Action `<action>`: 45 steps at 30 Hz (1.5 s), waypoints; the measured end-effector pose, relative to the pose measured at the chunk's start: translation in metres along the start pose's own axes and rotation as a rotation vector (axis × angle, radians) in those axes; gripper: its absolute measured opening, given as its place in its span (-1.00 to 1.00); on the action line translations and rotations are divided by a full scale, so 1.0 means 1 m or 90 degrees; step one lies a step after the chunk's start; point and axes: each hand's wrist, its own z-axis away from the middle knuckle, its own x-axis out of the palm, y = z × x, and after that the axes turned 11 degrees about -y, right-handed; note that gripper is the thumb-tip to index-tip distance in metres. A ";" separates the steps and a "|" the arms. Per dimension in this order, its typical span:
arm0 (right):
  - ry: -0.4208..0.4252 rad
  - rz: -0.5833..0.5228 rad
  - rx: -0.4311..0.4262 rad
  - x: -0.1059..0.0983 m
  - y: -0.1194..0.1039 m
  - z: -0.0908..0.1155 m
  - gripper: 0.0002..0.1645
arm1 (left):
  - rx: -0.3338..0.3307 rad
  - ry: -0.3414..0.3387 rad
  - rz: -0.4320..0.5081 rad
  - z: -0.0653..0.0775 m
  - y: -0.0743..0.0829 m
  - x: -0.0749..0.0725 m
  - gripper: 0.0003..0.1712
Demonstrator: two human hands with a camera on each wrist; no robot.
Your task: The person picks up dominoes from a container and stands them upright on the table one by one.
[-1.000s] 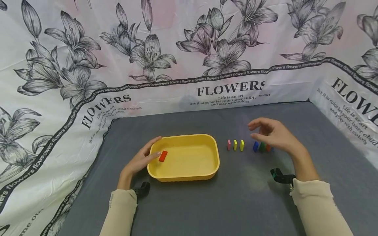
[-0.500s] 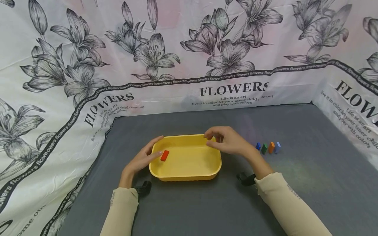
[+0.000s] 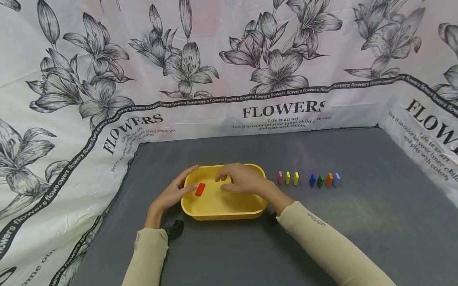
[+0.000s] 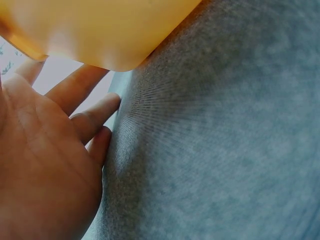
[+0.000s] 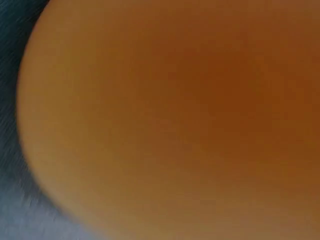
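A yellow plastic tray (image 3: 243, 204) stands on the grey table, with a small red block (image 3: 200, 189) lying inside near its left end. My left hand (image 3: 173, 192) rests on the tray's left side. Its thumb lies over the rim, close to the red block, while the other fingers extend loosely along the outside. Over the inside of the tray hovers my right hand (image 3: 247, 182), fingers loosely bent, thumb apart from them and nothing visible between. A blurred tray wall (image 5: 165, 120) fills most of the right wrist view, so no fingers show there.
Right of the tray stand a pink block (image 3: 280, 177) and two yellow blocks (image 3: 288, 178) in a row. Farther right are a blue block (image 3: 313, 180), a green block (image 3: 320, 180), an orange block (image 3: 328, 180) and a light-blue block (image 3: 336, 180). Flower-printed cloth (image 3: 200, 119) borders the table.
My right hand has moved left from above the blue, green and orange blocks, passing the tray's right rim, to above the tray's inside. My left hand and the red block stay in place.
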 end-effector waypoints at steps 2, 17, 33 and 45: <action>-0.007 0.030 0.015 0.004 -0.003 -0.007 -0.72 | 0.000 -0.001 0.002 0.001 -0.001 0.000 -0.22; -0.014 0.148 0.074 0.024 -0.039 -0.049 -0.69 | 0.037 -0.006 0.000 0.001 -0.002 -0.001 -0.25; -0.037 0.169 0.149 0.039 -0.044 -0.070 -0.75 | 0.070 -0.029 0.021 0.001 -0.002 -0.001 -0.18; -0.086 0.181 0.147 0.046 -0.042 -0.076 -0.78 | 0.073 -0.030 0.034 0.003 -0.001 0.001 -0.12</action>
